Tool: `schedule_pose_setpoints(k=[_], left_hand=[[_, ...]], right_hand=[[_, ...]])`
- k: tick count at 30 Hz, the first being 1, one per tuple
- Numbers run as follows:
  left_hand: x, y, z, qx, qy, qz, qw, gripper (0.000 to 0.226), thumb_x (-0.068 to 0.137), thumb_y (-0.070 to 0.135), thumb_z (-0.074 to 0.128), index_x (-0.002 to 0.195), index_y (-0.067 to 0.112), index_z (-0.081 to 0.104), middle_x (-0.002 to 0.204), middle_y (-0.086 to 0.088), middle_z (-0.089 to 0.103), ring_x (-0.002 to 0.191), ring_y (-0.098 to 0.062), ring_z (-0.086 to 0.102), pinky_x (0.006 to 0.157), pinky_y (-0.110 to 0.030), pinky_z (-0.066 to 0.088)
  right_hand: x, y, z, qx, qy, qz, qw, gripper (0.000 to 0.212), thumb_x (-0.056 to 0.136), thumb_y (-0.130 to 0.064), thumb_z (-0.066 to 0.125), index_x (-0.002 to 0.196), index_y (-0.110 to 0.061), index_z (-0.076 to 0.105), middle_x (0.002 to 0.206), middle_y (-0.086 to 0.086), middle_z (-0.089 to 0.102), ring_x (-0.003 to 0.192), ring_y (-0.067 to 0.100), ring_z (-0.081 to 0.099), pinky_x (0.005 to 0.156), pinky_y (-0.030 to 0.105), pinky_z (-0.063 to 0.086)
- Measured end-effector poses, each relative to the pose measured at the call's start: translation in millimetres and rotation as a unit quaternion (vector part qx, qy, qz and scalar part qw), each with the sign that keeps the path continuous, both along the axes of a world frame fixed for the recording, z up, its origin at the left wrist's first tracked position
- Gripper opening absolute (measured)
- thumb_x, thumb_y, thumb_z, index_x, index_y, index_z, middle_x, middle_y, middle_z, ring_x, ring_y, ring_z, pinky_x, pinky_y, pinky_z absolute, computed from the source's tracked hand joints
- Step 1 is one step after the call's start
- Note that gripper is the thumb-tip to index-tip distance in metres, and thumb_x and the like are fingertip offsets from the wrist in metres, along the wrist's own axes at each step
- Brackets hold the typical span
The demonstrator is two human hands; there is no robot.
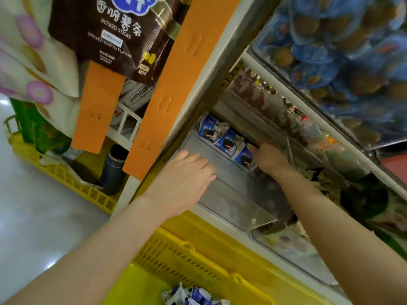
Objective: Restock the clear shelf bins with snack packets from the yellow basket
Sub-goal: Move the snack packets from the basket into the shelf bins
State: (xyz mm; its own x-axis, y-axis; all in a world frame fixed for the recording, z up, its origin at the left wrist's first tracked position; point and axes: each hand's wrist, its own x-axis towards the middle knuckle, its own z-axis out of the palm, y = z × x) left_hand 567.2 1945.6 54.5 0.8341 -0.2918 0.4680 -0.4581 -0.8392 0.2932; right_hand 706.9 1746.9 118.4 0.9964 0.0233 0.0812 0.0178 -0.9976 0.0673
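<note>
Head view: a wide, tilted look down at a shop shelf, with both bare forearms reaching forward
Left hand [187, 172]: rests palm-down on the sloped front panel of the clear shelf bin [220, 164]; fingers straight and close together, holding nothing
Right hand [267, 157]: reaches into the far side of the same bin; its fingertips meet the nearest packet of the row; the fingers are partly hidden, so whether they pinch the packet or only touch it cannot be told
Blue-and-white snack packets [226, 142]: three in a row along the back of the bin, standing on edge and touching one another
Yellow basket [198, 249]: just below the bin at the bottom of the frame, between the two forearms; slotted wall facing the camera
Basket packets [191, 296]: a small heap of the same blue-and-white kind, lying inside the basket at the lower edge
Second yellow basket [66, 179]: on the floor to the left; a green packet [44, 133] stands in it
Orange strips [176, 84]: two, hanging beside the shelf upright
Potato sticks bag [105, 29]: dark brown, printed "POTATO STICKS", at top left
Upper bin [330, 51]: clear, packed with blue packets, at upper right
</note>
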Motion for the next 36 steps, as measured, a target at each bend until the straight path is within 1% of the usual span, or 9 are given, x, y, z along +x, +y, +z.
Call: schedule_pose_setpoints(k=[4, 9, 14, 15, 18, 23, 28, 31, 36], left_hand=[[-7, -7, 4, 0.013, 0.016, 0.041, 0.999, 0.034, 0.1, 0.028, 0.028, 0.107, 0.019, 0.06, 0.105, -0.001, 0.062, 0.101, -0.021, 0.051, 0.097, -0.034, 0.03], [-25, -23, 11, -0.013, 0.055, 0.107, 0.993, 0.032, 0.099, 0.023, 0.032, 0.122, 0.016, 0.054, 0.121, -0.005, 0.055, 0.117, -0.022, 0.043, 0.111, -0.034, 0.018], [-76, -57, 3, -0.117, 0.035, 0.11, 0.986, 0.028, 0.095, 0.02, 0.042, 0.12, 0.018, 0.054, 0.117, 0.0, 0.052, 0.107, -0.015, 0.045, 0.088, -0.024, 0.033], [-88, -62, -4, -0.112, 0.035, 0.114, 0.987, 0.025, 0.094, 0.021, 0.044, 0.116, 0.019, 0.055, 0.112, 0.001, 0.053, 0.103, -0.015, 0.046, 0.085, -0.024, 0.032], [-117, -68, -37, -0.077, 0.088, 0.125, 0.985, 0.023, 0.095, 0.022, 0.045, 0.115, 0.02, 0.056, 0.112, 0.002, 0.054, 0.106, -0.017, 0.045, 0.09, -0.031, 0.035], [-144, -52, -93, -0.026, 0.193, 0.159, 0.968, 0.03, 0.095, 0.021, 0.046, 0.124, 0.016, 0.053, 0.125, -0.005, 0.05, 0.119, -0.025, 0.042, 0.099, -0.038, 0.036], [-150, -11, -137, -0.016, 0.315, 0.274, 0.908, 0.044, 0.093, 0.018, 0.05, 0.133, 0.002, 0.043, 0.128, -0.019, 0.049, 0.119, -0.034, 0.042, 0.099, -0.04, 0.031], [-156, 7, -162, -0.075, 0.393, 0.284, 0.871, 0.043, 0.098, 0.021, 0.04, 0.137, 0.004, 0.038, 0.13, -0.02, 0.05, 0.119, -0.034, 0.046, 0.097, -0.04, 0.034], [-159, 12, -186, -0.134, 0.403, 0.269, 0.865, 0.032, 0.098, 0.026, 0.038, 0.124, 0.008, 0.044, 0.1, -0.023, 0.063, 0.093, -0.04, 0.061, 0.071, -0.038, 0.041]], right_hand=[[-69, -9, 13, 0.13, -0.04, 0.08, 0.987, 0.034, 0.098, -0.038, 0.039, 0.121, -0.018, 0.055, 0.116, 0.007, 0.063, 0.104, 0.028, 0.059, 0.081, 0.034, 0.045], [-157, -37, 0, 0.11, -0.002, 0.158, 0.981, 0.035, 0.098, -0.037, 0.038, 0.127, -0.024, 0.053, 0.124, 0.0, 0.06, 0.112, 0.019, 0.057, 0.091, 0.031, 0.044], [-211, -54, -36, 0.093, -0.038, 0.222, 0.97, 0.052, 0.095, -0.028, 0.05, 0.143, -0.013, 0.035, 0.148, 0.0, 0.034, 0.14, 0.014, 0.026, 0.112, 0.021, 0.012], [-222, -58, -45, 0.099, -0.057, 0.221, 0.969, 0.055, 0.093, -0.024, 0.055, 0.142, -0.009, 0.035, 0.148, 0.003, 0.032, 0.141, 0.017, 0.023, 0.113, 0.026, 0.013], [-249, -72, -86, 0.126, -0.097, 0.213, 0.964, 0.05, 0.083, -0.015, 0.068, 0.128, -0.002, 0.05, 0.131, 0.013, 0.052, 0.123, 0.031, 0.051, 0.102, 0.037, 0.037], [-277, -89, -180, 0.13, 0.178, 0.151, 0.964, 0.04, 0.101, -0.03, 0.035, 0.139, -0.018, 0.033, 0.138, -0.002, 0.038, 0.127, 0.016, 0.036, 0.105, 0.024, 0.031], [-294, -116, -268, 0.088, 0.365, 0.08, 0.924, 0.055, 0.101, -0.016, 0.037, 0.149, -0.015, 0.011, 0.154, 0.002, 0.017, 0.141, 0.02, 0.022, 0.11, 0.03, 0.028], [-301, -121, -300, 0.055, 0.383, 0.062, 0.92, 0.062, 0.098, -0.007, 0.039, 0.15, -0.011, 0.006, 0.158, 0.006, 0.007, 0.144, 0.022, 0.013, 0.116, 0.032, 0.019], [-284, -107, -328, 0.024, 0.339, 0.071, 0.938, 0.074, 0.091, 0.006, 0.043, 0.149, -0.008, -0.001, 0.158, 0.011, 0.001, 0.145, 0.026, 0.009, 0.118, 0.034, 0.017]])
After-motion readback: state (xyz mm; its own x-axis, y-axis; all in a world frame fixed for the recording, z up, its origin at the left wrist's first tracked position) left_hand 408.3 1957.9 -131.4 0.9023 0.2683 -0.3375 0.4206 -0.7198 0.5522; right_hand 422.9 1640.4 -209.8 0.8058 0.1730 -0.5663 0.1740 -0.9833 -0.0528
